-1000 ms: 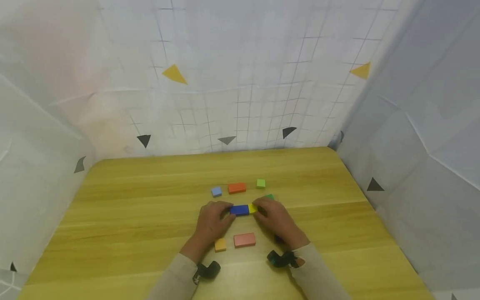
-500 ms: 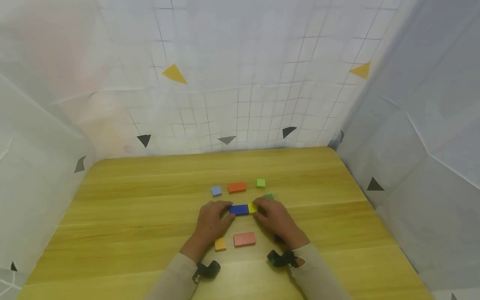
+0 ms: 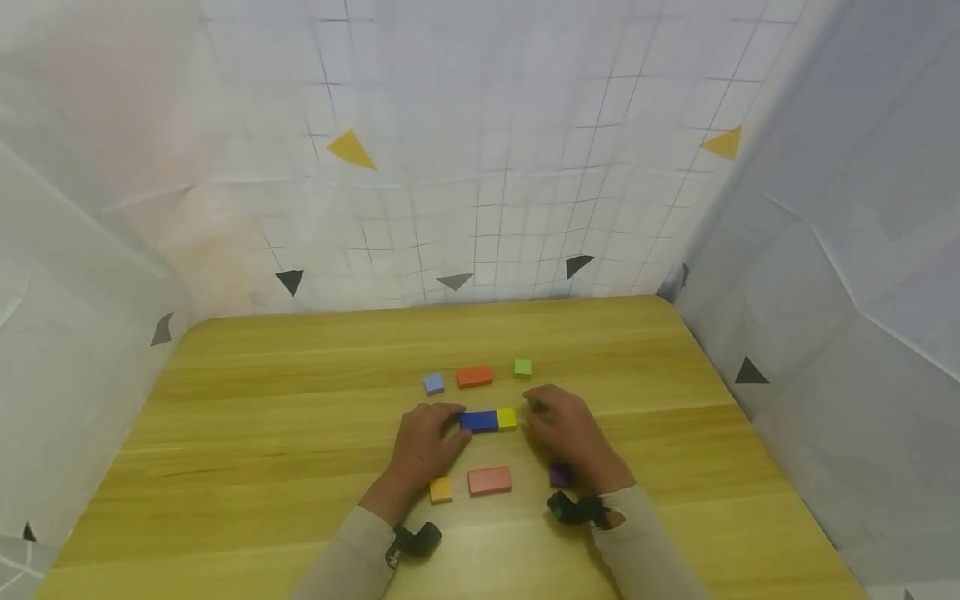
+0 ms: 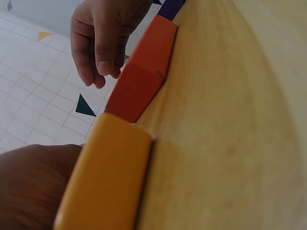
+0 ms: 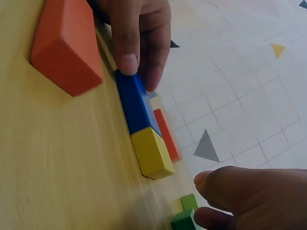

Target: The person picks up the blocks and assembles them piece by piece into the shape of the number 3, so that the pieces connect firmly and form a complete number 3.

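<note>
In the head view, a long blue block point(image 3: 478, 421) and a small yellow block point(image 3: 507, 418) lie end to end on the table. My left hand point(image 3: 424, 443) pinches the left end of the blue block between thumb and fingers. To the right of the yellow block, my right hand point(image 3: 567, 427) holds nothing, its thumb and fingers apart. Close to its fingertips is a dark green block point(image 5: 184, 220), mostly hidden by the hand in the head view. The right wrist view shows a gap between the yellow block and the right hand.
Behind the row lie a light blue block point(image 3: 433, 383), a red-orange block point(image 3: 475, 377) and a light green block point(image 3: 522, 368). In front are an orange-yellow block point(image 3: 441, 490), a pink block point(image 3: 490, 481) and a purple block point(image 3: 560, 476). White sheets point(image 3: 480, 167) border the wooden table point(image 3: 262, 417).
My right hand has let go of the yellow block and moved right, towards the dark green block. The purple block has come into fuller view. My left hand stays on the blue block.
</note>
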### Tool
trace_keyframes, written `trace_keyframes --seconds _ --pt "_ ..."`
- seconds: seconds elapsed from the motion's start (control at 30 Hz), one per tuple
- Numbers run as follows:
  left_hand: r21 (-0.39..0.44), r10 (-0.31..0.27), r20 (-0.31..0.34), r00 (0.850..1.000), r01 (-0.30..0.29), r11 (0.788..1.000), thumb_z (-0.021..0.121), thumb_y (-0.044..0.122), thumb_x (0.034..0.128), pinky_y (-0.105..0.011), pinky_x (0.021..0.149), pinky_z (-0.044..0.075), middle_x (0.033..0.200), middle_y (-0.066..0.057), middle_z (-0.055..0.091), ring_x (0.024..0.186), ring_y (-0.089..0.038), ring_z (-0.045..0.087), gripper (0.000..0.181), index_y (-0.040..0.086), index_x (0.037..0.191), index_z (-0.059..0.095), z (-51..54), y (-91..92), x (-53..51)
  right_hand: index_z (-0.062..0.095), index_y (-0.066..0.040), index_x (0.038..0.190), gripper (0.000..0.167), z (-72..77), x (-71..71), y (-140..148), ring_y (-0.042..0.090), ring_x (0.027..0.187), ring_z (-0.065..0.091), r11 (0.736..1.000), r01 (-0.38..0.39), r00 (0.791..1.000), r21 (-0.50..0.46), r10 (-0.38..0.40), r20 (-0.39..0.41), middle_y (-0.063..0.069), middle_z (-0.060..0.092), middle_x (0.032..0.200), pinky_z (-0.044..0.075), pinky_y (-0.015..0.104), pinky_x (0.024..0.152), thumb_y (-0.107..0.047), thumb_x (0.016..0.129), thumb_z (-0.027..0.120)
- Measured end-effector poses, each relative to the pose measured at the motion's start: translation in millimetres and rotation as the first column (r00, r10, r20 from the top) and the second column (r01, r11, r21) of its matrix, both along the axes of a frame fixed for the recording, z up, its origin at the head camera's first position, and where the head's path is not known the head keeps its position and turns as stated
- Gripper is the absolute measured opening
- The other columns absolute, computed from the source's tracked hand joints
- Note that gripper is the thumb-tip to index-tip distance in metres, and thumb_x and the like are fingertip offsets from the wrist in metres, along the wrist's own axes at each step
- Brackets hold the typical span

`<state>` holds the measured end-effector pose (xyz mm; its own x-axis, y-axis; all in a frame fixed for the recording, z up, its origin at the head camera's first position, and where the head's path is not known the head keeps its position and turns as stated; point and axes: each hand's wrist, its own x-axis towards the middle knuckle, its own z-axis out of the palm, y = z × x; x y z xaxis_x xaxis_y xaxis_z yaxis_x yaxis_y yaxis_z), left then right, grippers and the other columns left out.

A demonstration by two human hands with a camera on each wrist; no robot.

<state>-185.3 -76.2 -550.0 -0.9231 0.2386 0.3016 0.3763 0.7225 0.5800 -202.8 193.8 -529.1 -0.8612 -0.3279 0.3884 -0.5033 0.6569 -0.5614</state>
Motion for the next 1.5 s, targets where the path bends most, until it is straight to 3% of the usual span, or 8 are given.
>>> trace_keyframes --seconds 0.27,0.53,0.83,1.0,1.33,1.5 --pt "0.016 -0.003 0.017 1.000 0.003 1.000 0.075 0.034 0.0869 -0.042 0.092 0.046 0.114 0.002 0.073 0.102 -0.020 0.063 0.037 0.016 0.120 0.071 -0.5 0.6 0.8 0.070 -0.001 0.112 0.028 0.3 -2.6 4.0 0.021 0.086 0.068 1.000 -0.004 1.000 0.009 0.004 0.006 0.010 0.072 0.101 0.056 0.040 0.078 -0.008 0.085 0.077" --pt "0.021 -0.004 -0.022 1.000 0.004 1.000 0.077 0.031 0.0847 -0.042 0.089 0.046 0.112 0.001 0.073 0.099 -0.021 0.063 0.037 0.015 0.117 0.072 -2.9 0.8 1.1 0.070 -0.002 0.110 0.027 0.6 -4.6 9.7 0.021 0.088 0.068 1.000 -0.005 1.000 0.028 0.005 -0.012 0.010 0.072 0.102 0.056 0.043 0.080 -0.008 0.085 0.078" --pt "0.013 -0.011 -0.018 1.000 0.011 1.000 0.075 0.032 0.0865 -0.042 0.089 0.046 0.113 0.002 0.073 0.100 -0.020 0.063 0.036 0.016 0.119 0.071 -2.8 0.2 1.4 0.070 -0.004 0.111 0.029 -3.8 -9.2 13.9 0.021 0.090 0.067 0.999 0.008 0.999 0.038 -0.007 -0.039 0.008 0.071 0.103 0.055 0.043 0.081 -0.009 0.083 0.079" --pt "0.025 -0.015 -0.024 1.000 0.016 1.000 0.076 0.032 0.0862 -0.042 0.089 0.046 0.112 0.002 0.073 0.100 -0.020 0.063 0.036 0.016 0.118 0.071 -3.7 -0.3 0.4 0.071 -0.004 0.110 0.029 -2.5 -10.9 14.8 0.028 0.099 0.066 0.998 0.019 0.998 0.064 -0.016 -0.057 0.010 0.071 0.107 0.053 0.047 0.088 -0.011 0.084 0.079" --pt "0.031 -0.009 -0.018 1.000 0.010 0.999 0.077 0.031 0.0853 -0.042 0.090 0.047 0.112 0.001 0.073 0.099 -0.021 0.063 0.036 0.015 0.118 0.072 -3.3 0.0 -0.2 0.070 -0.002 0.117 0.030 -2.3 -14.7 20.9 0.033 0.114 0.060 0.991 0.063 0.997 0.116 -0.068 0.040 0.013 0.066 0.122 0.048 0.052 0.098 -0.013 0.088 0.073" --pt "0.038 -0.010 -0.021 1.000 0.011 0.999 0.077 0.030 0.0849 -0.042 0.089 0.047 0.111 0.001 0.073 0.098 -0.020 0.063 0.036 0.016 0.117 0.072 -3.1 -0.2 -0.3 0.069 0.000 0.119 0.029 -3.8 -15.3 23.0 0.036 0.116 0.060 0.991 0.063 0.997 0.118 -0.068 0.045 0.016 0.066 0.124 0.048 0.053 0.099 -0.009 0.092 0.067"
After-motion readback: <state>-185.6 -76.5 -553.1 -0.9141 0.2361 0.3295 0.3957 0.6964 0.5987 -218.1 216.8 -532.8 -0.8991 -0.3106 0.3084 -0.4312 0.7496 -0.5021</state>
